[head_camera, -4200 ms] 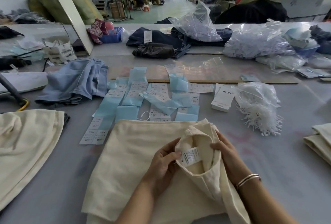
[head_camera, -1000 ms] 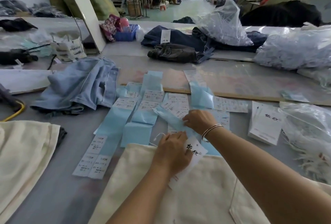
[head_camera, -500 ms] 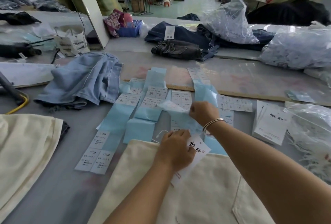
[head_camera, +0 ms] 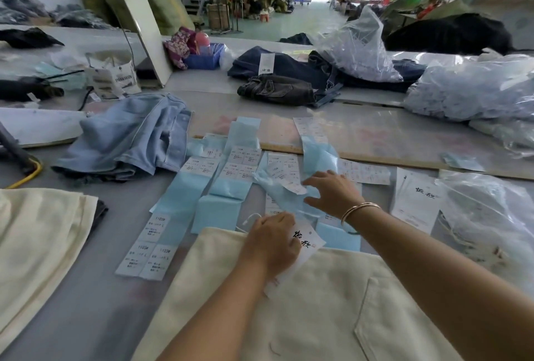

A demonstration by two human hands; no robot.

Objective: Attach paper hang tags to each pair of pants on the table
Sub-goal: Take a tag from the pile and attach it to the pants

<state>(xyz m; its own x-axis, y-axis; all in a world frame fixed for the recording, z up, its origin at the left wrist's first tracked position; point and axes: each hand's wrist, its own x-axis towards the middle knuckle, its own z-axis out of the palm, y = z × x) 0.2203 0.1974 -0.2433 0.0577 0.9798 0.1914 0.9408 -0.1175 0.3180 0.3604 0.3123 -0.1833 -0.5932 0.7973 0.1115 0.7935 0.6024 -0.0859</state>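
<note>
We see the cream cotton pants (head_camera: 332, 303) spread flat on the grey counter (head_camera: 86, 317) right in front of us, back pocket up, so the waistband lies close to the labels. The left hand (head_camera: 271, 245) grips a white paper hang tag with black brush lettering (head_camera: 306, 242) against the top edge of the pants; we judge this keeps the tag ready where it will be fastened. A thin white loop (head_camera: 248, 220) peeks out just beside that hand. The right hand (head_camera: 332, 191), with a metal bangle (head_camera: 359, 210) on its wrist, reaches over the strips of pale blue backing paper with white printed stickers (head_camera: 231, 184), its fingers spread and nearly straight on a loose curl of blue paper, apparently seeking a size sticker. We cannot tell whether it pinches anything. A stack of spare white hang tags (head_camera: 416, 199) waits near the right, beside a clear plastic bag of white strings (head_camera: 491, 216), both within easy reach.

Four seconds earlier both hands were holding the pants' waistband open at its sewn label; since then the pants have been laid flat and the left hand has taken up a tag. Half a second ago the right hand was closed around the blue paper; now its fingers have opened out.
</note>
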